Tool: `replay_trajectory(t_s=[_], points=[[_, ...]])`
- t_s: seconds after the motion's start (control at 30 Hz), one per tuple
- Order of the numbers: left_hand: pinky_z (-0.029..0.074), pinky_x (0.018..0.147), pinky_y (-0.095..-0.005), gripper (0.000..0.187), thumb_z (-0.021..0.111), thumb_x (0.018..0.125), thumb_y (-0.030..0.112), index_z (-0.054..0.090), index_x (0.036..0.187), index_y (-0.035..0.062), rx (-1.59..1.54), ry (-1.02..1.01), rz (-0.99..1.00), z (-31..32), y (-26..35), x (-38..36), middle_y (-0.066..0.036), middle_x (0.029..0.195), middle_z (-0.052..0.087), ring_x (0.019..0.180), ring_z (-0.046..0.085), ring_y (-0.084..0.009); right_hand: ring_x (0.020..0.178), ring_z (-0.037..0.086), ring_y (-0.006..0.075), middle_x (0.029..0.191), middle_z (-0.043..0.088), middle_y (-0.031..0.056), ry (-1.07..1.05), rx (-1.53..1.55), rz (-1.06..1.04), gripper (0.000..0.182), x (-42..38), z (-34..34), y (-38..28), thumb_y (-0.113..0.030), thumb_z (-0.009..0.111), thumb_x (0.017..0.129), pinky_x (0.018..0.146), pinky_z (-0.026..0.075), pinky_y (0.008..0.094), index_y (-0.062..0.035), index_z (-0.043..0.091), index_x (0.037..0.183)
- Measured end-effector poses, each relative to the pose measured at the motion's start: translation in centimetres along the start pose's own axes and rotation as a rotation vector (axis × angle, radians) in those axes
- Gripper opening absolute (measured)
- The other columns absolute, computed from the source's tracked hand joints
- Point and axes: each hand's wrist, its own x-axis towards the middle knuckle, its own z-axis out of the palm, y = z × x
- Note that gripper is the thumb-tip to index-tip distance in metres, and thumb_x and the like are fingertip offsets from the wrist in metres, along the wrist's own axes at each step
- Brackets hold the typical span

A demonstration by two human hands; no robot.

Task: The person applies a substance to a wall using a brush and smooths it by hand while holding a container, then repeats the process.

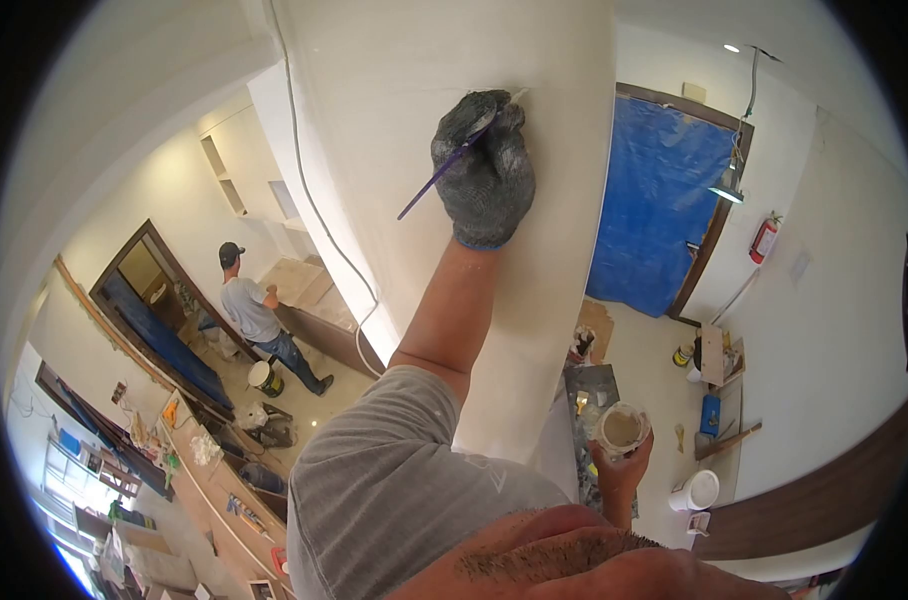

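My left hand [484, 170], in a dark grey knitted glove, is raised against a smooth off-white wall surface [394, 110]. Its fingers are closed on a thin paintbrush [442, 184] with a purple handle slanting down to the left. The pale bristle end points up to the right, close to the surface; whether it touches is hard to tell. Lower down on the right, my bare right hand [624, 475] holds a round tub [623, 427] of beige-grey paint-like material. Part of that hand is hidden behind the tub.
A loose cable [309, 190] hangs down the wall's left side. A person [254, 310] in a cap stands by a counter at left. Blue plastic sheeting [654, 200] covers a doorway at right. Buckets [696, 490], a fire extinguisher [764, 238] and a cluttered bench [219, 470] surround me.
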Motion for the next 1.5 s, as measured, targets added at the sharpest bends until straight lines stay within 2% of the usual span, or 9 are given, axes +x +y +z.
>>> replay_trajectory(t_s=[0.17,0.27,0.47,0.57,0.67,1.07,1.17,1.27,1.5], points=[[0.052,0.066,-0.0259,0.012,0.055,0.095,-0.009,0.065,0.1,-0.0027,0.083,0.045,0.005,-0.1,-0.3,0.0,-0.011,0.091,0.069,0.076,0.065,-0.0146,0.129,0.057,0.0336,0.139,0.052,0.0184,-0.006,0.029,0.018,0.102,-0.1,0.1,-0.3,-0.016,0.097,0.063,0.109,0.048,0.0445,0.0007,0.043,0.148],[0.053,0.066,-0.0274,0.012,0.055,0.095,-0.009,0.064,0.099,-0.0026,-0.004,0.085,-0.139,0.1,1.1,0.2,-0.011,0.09,0.069,0.074,0.065,-0.0158,0.129,0.057,0.0331,0.138,0.053,0.018,-0.004,0.016,0.02,0.102,-0.1,0.0,-0.6,-0.016,0.097,0.063,0.109,0.049,0.0442,0.0005,0.043,0.148],[0.053,0.066,-0.0284,0.01,0.057,0.095,-0.009,0.064,0.098,-0.003,-0.028,0.154,-0.012,0.7,-0.1,-0.4,-0.01,0.088,0.068,0.069,0.063,-0.0154,0.127,0.059,0.0323,0.135,0.056,0.0174,0.016,0.009,0.004,0.099,-0.2,-0.4,-1.5,-0.014,0.097,0.064,0.108,0.049,0.0433,0.0,0.045,0.147],[0.049,0.051,-0.0241,0.007,0.062,0.094,-0.002,0.068,0.091,-0.0027,0.062,0.098,0.058,0.5,-0.2,0.3,-0.005,0.073,0.065,0.056,0.059,-0.0101,0.127,0.059,0.0324,0.136,0.056,0.0176,0.013,0.045,0.017,0.099,-0.3,-0.4,-1.0,-0.014,0.097,0.064,0.108,0.049,0.0433,-0.0001,0.045,0.147],[0.053,0.067,-0.0275,0.008,0.058,0.097,-0.007,0.065,0.099,-0.0026,0.003,0.059,-0.074,0.2,0.3,0.0,-0.011,0.091,0.069,0.071,0.064,-0.0144,0.127,0.059,0.0324,0.136,0.056,0.0176,0.015,0.027,0.012,0.098,-0.3,-0.4,-1.2,-0.014,0.096,0.065,0.107,0.05,0.0433,-0.0001,0.045,0.147],[0.053,0.059,-0.0269,0.018,0.057,0.094,-0.01,0.061,0.107,0.0006,0.095,0.088,0.001,-0.3,-0.1,-0.3,-0.013,0.096,0.068,0.069,0.063,-0.0139,0.126,0.06,0.0336,0.134,0.056,0.0186,0.021,0.004,0.009,0.097,-0.3,-0.7,-1.5,-0.015,0.096,0.064,0.107,0.049,0.0432,0.0008,0.046,0.146],[0.054,0.06,-0.0276,0.023,0.056,0.094,-0.011,0.06,0.112,0.0016,-0.099,0.211,-0.052,0.7,-0.7,-0.9,-0.012,0.097,0.067,0.071,0.064,-0.0137,0.125,0.06,0.0323,0.135,0.056,0.0184,0.035,-0.004,0.018,0.096,-0.4,-0.7,-2.1,-0.014,0.096,0.065,0.106,0.05,0.0427,0.0015,0.046,0.145],[0.055,0.061,-0.0282,0.026,0.055,0.095,-0.012,0.059,0.116,0.0023,0.05,0.045,0.104,-0.2,-1.3,-0.6,-0.012,0.097,0.067,0.073,0.064,-0.0136,0.124,0.061,0.0314,0.135,0.056,0.0184,0.028,0.013,0.026,0.095,-0.4,-0.6,-2.4,-0.014,0.095,0.065,0.106,0.05,0.0424,0.002,0.046,0.145],[0.052,0.058,-0.027,0.016,0.056,0.095,-0.009,0.061,0.107,0.0,-0.066,0.163,-0.001,0.4,-1.2,-0.5,-0.011,0.093,0.067,0.068,0.063,-0.0126,0.123,0.062,0.0316,0.133,0.057,0.0169,0.024,0.006,0.006,0.094,-0.3,-0.4,-2.3,-0.014,0.095,0.064,0.105,0.051,0.0425,-0.0003,0.048,0.144]])
